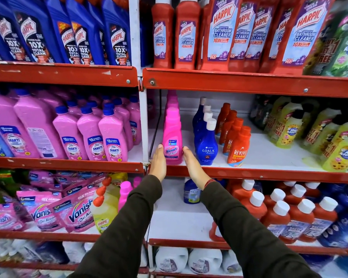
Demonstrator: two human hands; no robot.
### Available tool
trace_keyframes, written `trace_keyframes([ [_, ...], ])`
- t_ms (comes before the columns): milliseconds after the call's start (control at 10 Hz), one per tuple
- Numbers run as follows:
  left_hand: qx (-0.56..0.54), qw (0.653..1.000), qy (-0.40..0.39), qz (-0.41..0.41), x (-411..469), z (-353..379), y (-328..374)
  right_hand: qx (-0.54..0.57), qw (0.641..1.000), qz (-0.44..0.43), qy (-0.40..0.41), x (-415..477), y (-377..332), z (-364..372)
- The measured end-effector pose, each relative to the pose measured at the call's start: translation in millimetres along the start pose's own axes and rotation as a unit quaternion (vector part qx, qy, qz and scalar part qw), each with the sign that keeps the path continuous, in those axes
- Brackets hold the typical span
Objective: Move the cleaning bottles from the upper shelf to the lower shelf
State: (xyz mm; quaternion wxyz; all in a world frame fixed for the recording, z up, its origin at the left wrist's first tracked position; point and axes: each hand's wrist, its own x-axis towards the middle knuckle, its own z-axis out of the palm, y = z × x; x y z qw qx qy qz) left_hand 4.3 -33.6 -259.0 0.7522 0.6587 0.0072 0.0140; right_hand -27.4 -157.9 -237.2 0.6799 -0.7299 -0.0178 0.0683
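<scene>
Pink Vanish bottle (172, 137) stands between our left hand (158, 160) and right hand (191, 163), both flat, fingers together, touching its sides. We judge the grasp is starting; next, squeeze, lift, lower toward the bare shelf (175, 219) beneath our wrists.

You are standing in a shop's cleaning aisle: red metal shelves (249, 83) carry packed rows of identical Harpic bottles (221, 33), pink Shakti bottles (113, 137) and "Buy 1 Get 1 Free" packs (285, 129).
</scene>
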Motion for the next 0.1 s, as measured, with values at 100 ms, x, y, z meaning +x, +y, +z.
trace_keyframes([
  [100, 0.059, 0.997, 0.033, 0.048, -14.1, 7.5, 7.8, 0.027, 0.995, -0.057, 0.080, -18.5, -19.7, -7.6],
])
